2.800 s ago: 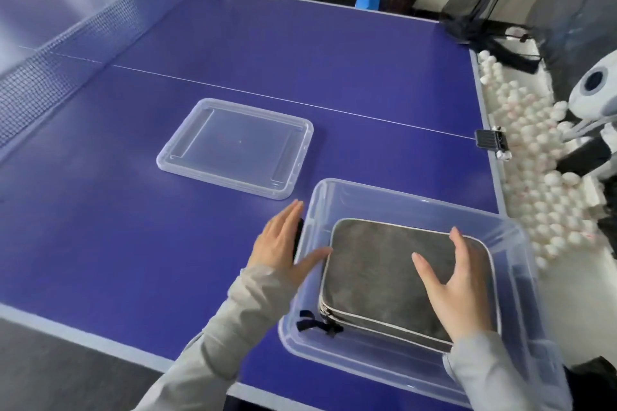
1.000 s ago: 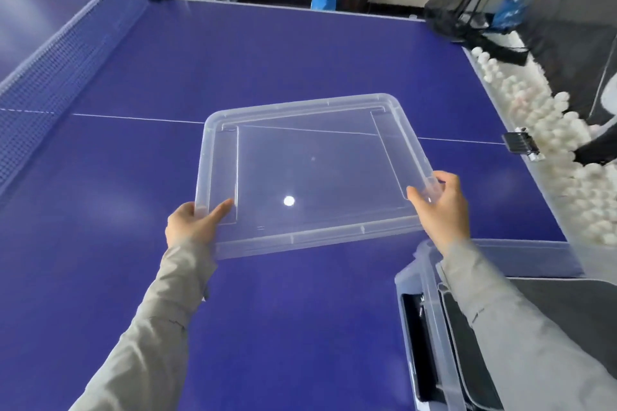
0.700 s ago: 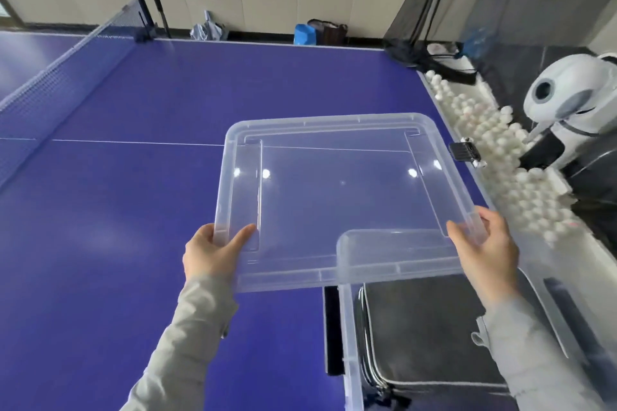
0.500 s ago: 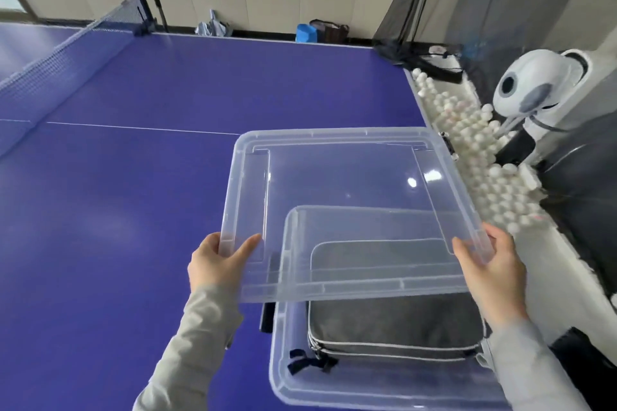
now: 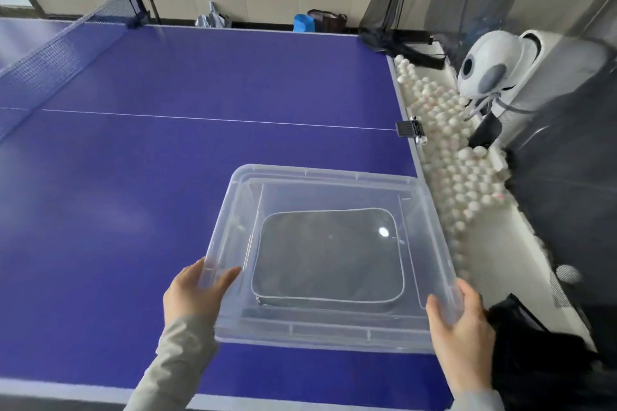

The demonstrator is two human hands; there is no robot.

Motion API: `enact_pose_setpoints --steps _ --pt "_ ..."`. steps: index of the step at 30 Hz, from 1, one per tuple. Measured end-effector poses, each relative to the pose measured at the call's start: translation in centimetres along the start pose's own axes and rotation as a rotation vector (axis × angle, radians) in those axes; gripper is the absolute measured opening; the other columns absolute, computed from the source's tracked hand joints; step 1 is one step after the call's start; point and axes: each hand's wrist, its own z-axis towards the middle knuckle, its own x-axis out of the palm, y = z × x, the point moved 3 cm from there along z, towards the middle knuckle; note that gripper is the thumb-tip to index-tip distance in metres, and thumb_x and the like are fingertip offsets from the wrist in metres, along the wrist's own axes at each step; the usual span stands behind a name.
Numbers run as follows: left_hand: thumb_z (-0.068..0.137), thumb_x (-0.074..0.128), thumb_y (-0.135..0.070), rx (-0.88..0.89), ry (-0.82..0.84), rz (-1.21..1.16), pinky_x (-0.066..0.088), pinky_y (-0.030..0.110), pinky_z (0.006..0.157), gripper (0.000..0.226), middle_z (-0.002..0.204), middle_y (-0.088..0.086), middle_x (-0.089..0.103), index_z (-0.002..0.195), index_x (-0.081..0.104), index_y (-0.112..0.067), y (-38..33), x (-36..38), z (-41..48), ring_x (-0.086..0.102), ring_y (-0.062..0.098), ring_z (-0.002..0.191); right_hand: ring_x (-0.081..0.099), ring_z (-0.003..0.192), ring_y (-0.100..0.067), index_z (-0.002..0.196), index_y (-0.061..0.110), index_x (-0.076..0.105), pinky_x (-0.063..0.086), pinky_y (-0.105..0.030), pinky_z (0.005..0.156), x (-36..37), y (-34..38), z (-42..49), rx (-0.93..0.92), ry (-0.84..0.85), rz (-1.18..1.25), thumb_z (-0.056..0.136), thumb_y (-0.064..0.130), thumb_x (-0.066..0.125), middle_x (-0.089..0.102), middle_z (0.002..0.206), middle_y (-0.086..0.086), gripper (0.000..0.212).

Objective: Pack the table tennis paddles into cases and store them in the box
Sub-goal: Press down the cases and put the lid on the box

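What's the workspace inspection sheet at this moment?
surface: blue table, net at far left.
job's things: clear lid over box; grey case inside, seen through lid; seating unclear.
clutter: nothing seen on table.
hands: left hand and right hand grip lid's near corners.
cables: thin white wires under ball machine, off table.
surroundings: white balls heaped beside table's right edge; bags by wall.

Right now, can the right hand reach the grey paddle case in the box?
Probably not directly: the clear lid lies over the paddle case, and the right hand grips that lid's near right corner. The lid would have to come off first.
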Motion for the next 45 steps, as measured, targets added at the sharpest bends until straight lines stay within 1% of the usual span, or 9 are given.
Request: enact_pose_setpoints --steps 10,15,18,21,23,26,29,34,45 --pt "0.071 0.079 -0.038 -0.032 0.024 0.027 0.043 0.034 0.089 0.055 0.112 0.001 0.057 0.117 0.062 -0.012 1.6 1.7 -1.2 0.054 0.022 0.099 0.049 0.125 -0.035 0.135 0.008 0.046 0.039 -0.041 0.1 -0.2 -1.1 -0.3 0.025 0.051 0.001 0.085 0.014 0.068 0.054 0.134 -0.017 0.056" --pt "0.073 0.078 -0.036 -0.041 0.045 0.04 0.04 0.035 0.096 0.056 0.111 0.002 0.049 0.121 0.061 -0.015 1.8 2.3 -1.1 0.05 0.024 0.106 0.048 0.126 -0.036 0.137 0.007 0.043 0.039 -0.04 0.1 0.4 -1.2 -0.1 0.044 0.091 -0.052 0.087 0.017 0.065 0.053 0.136 -0.018 0.056" --pt "0.069 0.081 -0.038 -0.057 0.057 0.068 0.037 0.041 0.103 0.076 0.118 0.006 0.044 0.135 0.05 -0.019 2.2 2.2 -0.4 0.042 0.025 0.117 0.049 0.123 -0.036 0.137 0.01 0.041 0.04 -0.044 0.101 0.3 -1.3 0.0 0.037 0.154 -0.171 0.088 0.029 0.063 0.053 0.135 -0.016 0.057" --pt "0.06 0.087 -0.039 -0.199 0.16 0.021 0.035 0.044 0.107 0.105 0.135 0.005 0.038 0.146 0.029 -0.023 2.6 1.9 1.3 0.041 0.025 0.124 0.046 0.123 -0.034 0.132 0.01 0.044 0.038 -0.049 0.101 -0.4 -1.5 1.3 0.026 0.151 -0.282 0.082 0.04 0.068 0.054 0.131 -0.016 0.064" --pt "0.063 0.087 -0.032 -0.307 0.281 -0.103 0.036 0.044 0.107 0.109 0.144 0.006 0.037 0.149 0.02 -0.02 2.3 1.9 2.6 0.043 0.027 0.128 0.038 0.131 -0.033 0.138 0.009 0.038 0.033 -0.047 0.108 -0.6 -1.2 2.9 0.123 0.193 -0.158 0.078 0.044 0.071 0.044 0.141 -0.015 0.077" --pt "0.061 0.088 -0.03 -0.396 0.465 -0.175 0.046 0.04 0.091 0.096 0.13 0.01 0.057 0.141 0.037 -0.013 1.5 2.0 3.7 0.057 0.031 0.114 0.038 0.134 -0.031 0.143 0.01 0.031 0.031 -0.042 0.11 0.2 -1.6 5.7 0.355 0.337 0.034 0.076 0.048 0.073 0.039 0.147 -0.011 0.088" --pt "0.058 0.088 -0.03 -0.339 0.531 -0.115 0.052 0.035 0.07 0.063 0.097 0.011 0.071 0.111 0.062 -0.008 1.3 1.9 3.7 0.068 0.03 0.085 0.05 0.123 -0.03 0.135 0.01 0.044 0.037 -0.043 0.108 1.2 -2.4 6.6 0.445 0.43 0.082 0.072 0.046 0.078 0.052 0.136 -0.009 0.08" --pt "0.059 0.087 -0.029 -0.071 0.273 0.011 0.05 0.039 0.079 0.043 0.097 0.003 0.053 0.089 0.059 -0.013 0.6 1.9 3.0 0.059 0.025 0.082 0.059 0.105 -0.032 0.107 0.005 0.061 0.046 -0.045 0.098 1.5 -2.2 6.3 0.256 0.223 0.011 0.071 0.036 0.081 0.062 0.113 -0.015 0.051" --pt "0.072 0.08 -0.015 0.22 0.16 0.065 0.038 0.027 0.082 0.053 0.111 -0.005 0.046 0.119 0.057 -0.009 0.4 2.3 1.6 0.05 0.018 0.092 0.047 0.115 -0.038 0.12 -0.007 0.053 0.038 -0.043 0.098 2.0 -0.8 5.0 -0.031 0.066 -0.249 0.073 0.031 0.08 0.05 0.115 -0.022 0.066"
